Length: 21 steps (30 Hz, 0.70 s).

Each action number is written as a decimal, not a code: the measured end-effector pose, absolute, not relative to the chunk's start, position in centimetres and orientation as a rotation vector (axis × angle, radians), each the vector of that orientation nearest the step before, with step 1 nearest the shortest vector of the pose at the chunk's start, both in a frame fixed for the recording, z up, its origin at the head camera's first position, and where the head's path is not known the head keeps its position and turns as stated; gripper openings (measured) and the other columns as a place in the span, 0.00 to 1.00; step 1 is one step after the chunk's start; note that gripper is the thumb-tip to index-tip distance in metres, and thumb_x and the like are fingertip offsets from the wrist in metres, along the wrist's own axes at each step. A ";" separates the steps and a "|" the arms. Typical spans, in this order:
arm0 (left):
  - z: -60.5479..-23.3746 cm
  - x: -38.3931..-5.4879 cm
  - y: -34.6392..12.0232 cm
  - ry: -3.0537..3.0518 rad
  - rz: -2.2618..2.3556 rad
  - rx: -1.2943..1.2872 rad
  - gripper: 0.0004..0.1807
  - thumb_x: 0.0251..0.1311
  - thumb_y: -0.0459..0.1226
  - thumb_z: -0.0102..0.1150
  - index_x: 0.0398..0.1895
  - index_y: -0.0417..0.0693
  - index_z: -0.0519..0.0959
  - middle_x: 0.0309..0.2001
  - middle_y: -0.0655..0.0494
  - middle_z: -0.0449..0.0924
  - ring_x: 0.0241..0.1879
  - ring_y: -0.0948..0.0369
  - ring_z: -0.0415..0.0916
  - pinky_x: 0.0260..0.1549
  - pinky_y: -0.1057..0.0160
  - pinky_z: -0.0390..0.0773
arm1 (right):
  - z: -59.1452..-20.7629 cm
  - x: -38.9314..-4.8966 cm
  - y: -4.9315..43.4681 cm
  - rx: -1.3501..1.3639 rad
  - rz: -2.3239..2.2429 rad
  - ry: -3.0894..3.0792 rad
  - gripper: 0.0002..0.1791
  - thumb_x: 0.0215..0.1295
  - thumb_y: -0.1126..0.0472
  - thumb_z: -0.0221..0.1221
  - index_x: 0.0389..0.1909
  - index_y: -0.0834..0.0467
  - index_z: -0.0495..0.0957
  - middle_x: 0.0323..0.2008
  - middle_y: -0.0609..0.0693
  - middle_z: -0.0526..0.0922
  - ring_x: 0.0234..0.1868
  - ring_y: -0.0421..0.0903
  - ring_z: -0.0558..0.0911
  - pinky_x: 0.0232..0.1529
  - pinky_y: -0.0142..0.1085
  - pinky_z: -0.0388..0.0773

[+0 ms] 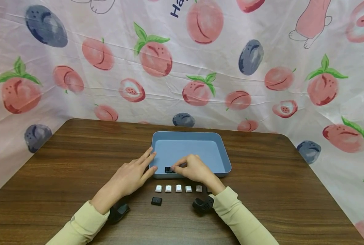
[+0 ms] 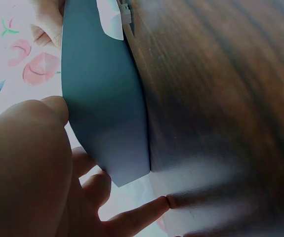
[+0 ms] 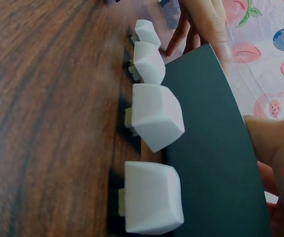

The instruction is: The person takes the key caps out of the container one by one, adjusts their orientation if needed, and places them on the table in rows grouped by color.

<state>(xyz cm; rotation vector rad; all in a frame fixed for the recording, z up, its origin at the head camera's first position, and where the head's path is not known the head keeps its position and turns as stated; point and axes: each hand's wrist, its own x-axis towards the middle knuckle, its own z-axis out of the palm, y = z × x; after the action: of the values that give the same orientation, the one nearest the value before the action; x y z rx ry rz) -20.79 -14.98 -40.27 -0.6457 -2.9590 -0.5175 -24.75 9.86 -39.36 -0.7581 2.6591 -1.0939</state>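
Observation:
A shallow blue tray [image 1: 185, 135] stands on the wooden table. My left hand [image 1: 128, 177] is at its left end, fingers extended, with the thumb [image 2: 58, 106] at the rim. Inside the tray's front left part, my right hand [image 1: 195, 168] pinches a small black keycap between thumb and index finger; the fingertips partly hide it. Just left of those fingertips, a black keycap [image 1: 168, 169] lies by the front wall. Several white keycaps [image 1: 178, 188] form a row before the tray, with pale stems [image 3: 128, 118] beneath them. Nearer me lies another black keycap [image 1: 156, 201].
Black wrist-worn devices, one by the left sleeve [image 1: 118, 212] and one by the right sleeve [image 1: 203, 205], hang low over the table [image 1: 87, 160]. A fruit-printed cloth [image 1: 114, 81] rises behind the table's back edge and along its sides.

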 end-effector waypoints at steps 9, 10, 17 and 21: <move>-40.4 -20.8 -15.1 -2.961 -0.519 -0.642 0.34 0.80 0.56 0.40 0.81 0.49 0.59 0.81 0.48 0.51 0.64 0.36 0.73 0.54 0.32 0.74 | -39.8 -24.9 9.7 -0.622 -1.233 2.707 0.09 0.64 0.56 0.70 0.41 0.56 0.91 0.37 0.51 0.91 0.33 0.39 0.88 0.34 0.33 0.83; -40.5 -20.9 -15.0 -2.961 -0.519 -0.642 0.34 0.80 0.56 0.39 0.80 0.49 0.59 0.81 0.48 0.51 0.64 0.36 0.73 0.53 0.32 0.74 | -39.8 -24.8 9.6 -0.594 -1.254 2.712 0.08 0.62 0.57 0.71 0.40 0.55 0.91 0.37 0.51 0.91 0.32 0.39 0.88 0.34 0.33 0.83; -40.7 -20.9 -15.0 -2.950 -0.530 -0.636 0.34 0.79 0.56 0.40 0.80 0.50 0.60 0.81 0.48 0.52 0.64 0.36 0.73 0.54 0.32 0.73 | -39.8 -24.7 9.6 -0.534 -1.356 2.738 0.09 0.61 0.61 0.71 0.42 0.58 0.88 0.40 0.54 0.89 0.33 0.42 0.89 0.31 0.33 0.82; -40.8 -21.0 -15.0 -2.950 -0.531 -0.631 0.34 0.79 0.56 0.41 0.80 0.50 0.59 0.81 0.48 0.52 0.64 0.35 0.73 0.54 0.32 0.73 | -39.7 -24.7 9.7 -0.558 -1.382 2.750 0.12 0.62 0.63 0.68 0.46 0.59 0.88 0.43 0.55 0.88 0.34 0.43 0.90 0.30 0.33 0.81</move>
<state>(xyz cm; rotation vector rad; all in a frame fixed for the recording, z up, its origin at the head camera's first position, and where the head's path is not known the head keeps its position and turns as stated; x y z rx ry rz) -20.97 -15.00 -40.78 -0.6309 -2.9497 -0.5314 -24.68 9.67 -39.71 -0.5577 2.7502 -1.3818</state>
